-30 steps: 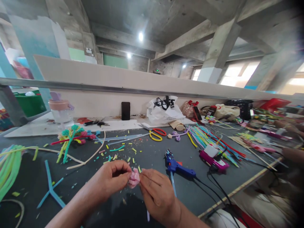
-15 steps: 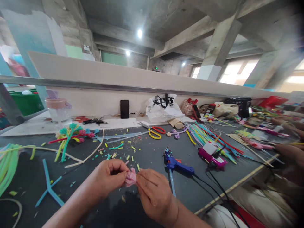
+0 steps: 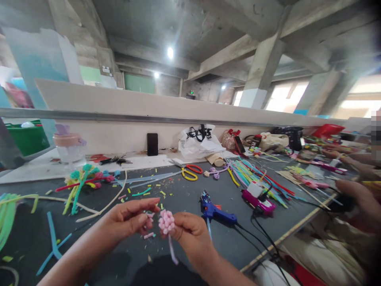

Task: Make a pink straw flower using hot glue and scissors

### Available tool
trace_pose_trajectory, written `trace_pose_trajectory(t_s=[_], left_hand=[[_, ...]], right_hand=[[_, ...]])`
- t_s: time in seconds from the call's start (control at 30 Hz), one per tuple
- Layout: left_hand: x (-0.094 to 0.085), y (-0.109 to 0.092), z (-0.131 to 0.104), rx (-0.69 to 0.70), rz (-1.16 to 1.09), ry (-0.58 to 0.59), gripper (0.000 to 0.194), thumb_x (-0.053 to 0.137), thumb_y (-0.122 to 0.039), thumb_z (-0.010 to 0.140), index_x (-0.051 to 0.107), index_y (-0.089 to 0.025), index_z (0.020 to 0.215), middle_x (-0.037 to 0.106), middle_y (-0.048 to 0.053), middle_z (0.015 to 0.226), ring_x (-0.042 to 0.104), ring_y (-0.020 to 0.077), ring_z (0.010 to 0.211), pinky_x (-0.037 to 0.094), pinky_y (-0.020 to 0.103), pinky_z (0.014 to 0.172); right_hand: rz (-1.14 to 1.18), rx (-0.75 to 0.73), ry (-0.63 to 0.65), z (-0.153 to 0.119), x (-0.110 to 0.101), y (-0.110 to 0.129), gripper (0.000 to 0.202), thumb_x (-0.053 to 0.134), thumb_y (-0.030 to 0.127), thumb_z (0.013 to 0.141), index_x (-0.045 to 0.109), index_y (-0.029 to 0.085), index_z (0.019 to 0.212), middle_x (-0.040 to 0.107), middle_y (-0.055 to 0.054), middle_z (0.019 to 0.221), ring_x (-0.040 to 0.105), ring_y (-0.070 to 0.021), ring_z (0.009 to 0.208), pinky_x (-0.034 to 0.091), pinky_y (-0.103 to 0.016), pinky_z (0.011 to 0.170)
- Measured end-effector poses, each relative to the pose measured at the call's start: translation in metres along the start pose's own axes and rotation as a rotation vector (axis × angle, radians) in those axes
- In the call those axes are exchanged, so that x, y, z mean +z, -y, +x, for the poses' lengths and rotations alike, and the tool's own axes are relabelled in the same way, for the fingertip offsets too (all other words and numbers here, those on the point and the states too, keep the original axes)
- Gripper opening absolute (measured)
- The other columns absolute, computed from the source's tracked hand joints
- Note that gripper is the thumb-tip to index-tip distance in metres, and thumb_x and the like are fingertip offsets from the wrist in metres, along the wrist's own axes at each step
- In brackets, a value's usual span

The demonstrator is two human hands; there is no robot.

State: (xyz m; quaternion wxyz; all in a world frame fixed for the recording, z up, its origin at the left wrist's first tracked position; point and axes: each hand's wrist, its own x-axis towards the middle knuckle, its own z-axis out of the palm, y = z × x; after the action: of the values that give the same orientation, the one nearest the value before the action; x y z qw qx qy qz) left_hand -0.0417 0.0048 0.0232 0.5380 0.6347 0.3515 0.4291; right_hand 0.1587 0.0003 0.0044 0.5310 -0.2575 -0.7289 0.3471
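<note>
Pink flower (image 3: 166, 221) sits low in the centre of the frame, pinched in the right hand (image 3: 195, 238), its pale stem (image 3: 172, 251) hanging below. Just left of it, the left hand (image 3: 127, 219) has thumb and forefinger apart; whether it grips the pink scraps at its fingertips, I cannot tell. Right of centre lies a blue glue gun (image 3: 218, 211).

The left hand (image 3: 131, 224) curls loosely (index finger extended) near the pinching right hand (image 3: 192, 236).
</note>
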Motion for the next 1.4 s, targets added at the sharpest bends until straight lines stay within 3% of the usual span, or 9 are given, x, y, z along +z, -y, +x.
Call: trace_pose_trajectory(t_s=[0.1, 0.23, 0.43, 0.57, 0.7, 0.87, 0.97, 1.17, 1.4], left_hand=[[0.009, -0.003, 0.002, 0.152, 0.093, 0.054, 0.045, 0.069, -0.035, 0.071, 0.063, -0.028, 0.115, 0.057, 0.010, 0.126, 0.057, 0.0266, 0.108, 0.050, 0.038, 0.083], [0.029, -0.016, 0.003, 0.223, 0.353, 0.083, 0.036, 0.066, -0.031, 0.075, 0.066, -0.030, 0.111, 0.058, 0.009, 0.127, 0.041, 0.0273, 0.126, 0.036, 0.043, 0.101], [0.048, -0.027, 0.002, 0.187, 0.340, 0.020, 0.024, 0.065, -0.033, 0.076, 0.072, -0.027, 0.097, 0.062, 0.009, 0.118, 0.048, 0.0274, 0.119, 0.040, 0.039, 0.097], [0.057, -0.021, 0.005, 0.115, 0.096, -0.103, 0.025, 0.068, -0.041, 0.070, 0.075, -0.022, 0.085, 0.064, 0.009, 0.108, 0.062, 0.0225, 0.088, 0.051, 0.032, 0.073], [0.059, -0.020, 0.010, 0.008, -0.090, -0.157, 0.034, 0.074, -0.042, 0.063, 0.072, -0.016, 0.085, 0.067, 0.004, 0.075, 0.057, 0.0134, 0.058, 0.046, 0.024, 0.054], [0.053, -0.016, 0.017, -0.003, -0.169, -0.315, 0.023, 0.072, -0.035, 0.068, 0.067, -0.014, 0.076, 0.068, 0.002, 0.069, 0.060, 0.0134, 0.067, 0.046, 0.024, 0.067], [0.052, -0.001, 0.019, -0.020, -0.227, -0.359, 0.023, 0.071, -0.035, 0.070, 0.064, -0.014, 0.077, 0.064, -0.001, 0.064, 0.058, 0.0111, 0.060, 0.047, 0.023, 0.063], [0.059, 0.023, 0.017, -0.175, -0.220, -0.248, 0.032, 0.062, -0.046, 0.074, 0.057, -0.015, 0.066, 0.055, -0.004, 0.055, 0.046, 0.0061, 0.038, 0.041, 0.018, 0.038], [0.060, 0.025, 0.013, -0.254, -0.151, -0.137, 0.034, 0.055, -0.047, 0.078, 0.055, -0.016, 0.065, 0.045, -0.007, 0.044, 0.036, 0.0029, 0.029, 0.026, 0.013, 0.029]], right_hand=[[0.462, 0.248, 0.047, -0.001, 0.003, -0.003, 0.026, 0.066, 0.041, 0.076, 0.072, 0.016, 0.071, 0.064, -0.002, 0.064, 0.058, -0.0137, 0.061, 0.046, -0.025, 0.060], [0.703, 0.349, 0.029, 0.000, 0.003, -0.005, 0.023, 0.075, 0.039, 0.067, 0.071, 0.017, 0.071, 0.062, 0.000, 0.064, 0.054, -0.0113, 0.062, 0.044, -0.024, 0.062], [0.807, 0.465, 0.122, 0.005, -0.006, -0.002, 0.032, 0.078, 0.043, 0.061, 0.070, 0.013, 0.066, 0.058, 0.001, 0.054, 0.050, -0.0084, 0.050, 0.040, -0.020, 0.051], [0.849, 0.510, 0.137, 0.003, -0.005, -0.003, 0.037, 0.078, 0.044, 0.061, 0.069, 0.009, 0.070, 0.060, -0.001, 0.055, 0.055, -0.0098, 0.050, 0.042, -0.023, 0.055], [0.837, 0.526, 0.083, 0.004, -0.005, -0.005, 0.034, 0.076, 0.042, 0.064, 0.067, 0.010, 0.071, 0.059, -0.001, 0.059, 0.055, -0.0104, 0.054, 0.041, -0.024, 0.058], [0.513, 0.450, -0.132, 0.007, -0.009, -0.013, 0.026, 0.071, 0.038, 0.072, 0.068, 0.012, 0.075, 0.061, 0.000, 0.065, 0.054, -0.0111, 0.063, 0.041, -0.024, 0.065], [0.330, 0.403, -0.199, 0.007, -0.013, -0.016, 0.027, 0.070, 0.038, 0.073, 0.068, 0.016, 0.088, 0.064, -0.002, 0.077, 0.056, -0.0146, 0.074, 0.043, -0.027, 0.072], [0.192, 0.269, -0.046, 0.006, -0.021, -0.013, 0.038, 0.062, 0.038, 0.080, 0.060, 0.029, 0.117, 0.059, -0.004, 0.111, 0.056, -0.0169, 0.090, 0.044, -0.030, 0.082], [0.058, 0.157, -0.049, 0.010, -0.023, -0.012, 0.020, 0.061, 0.030, 0.083, 0.069, 0.027, 0.101, 0.065, -0.004, 0.102, 0.059, -0.0180, 0.097, 0.044, -0.031, 0.088]])
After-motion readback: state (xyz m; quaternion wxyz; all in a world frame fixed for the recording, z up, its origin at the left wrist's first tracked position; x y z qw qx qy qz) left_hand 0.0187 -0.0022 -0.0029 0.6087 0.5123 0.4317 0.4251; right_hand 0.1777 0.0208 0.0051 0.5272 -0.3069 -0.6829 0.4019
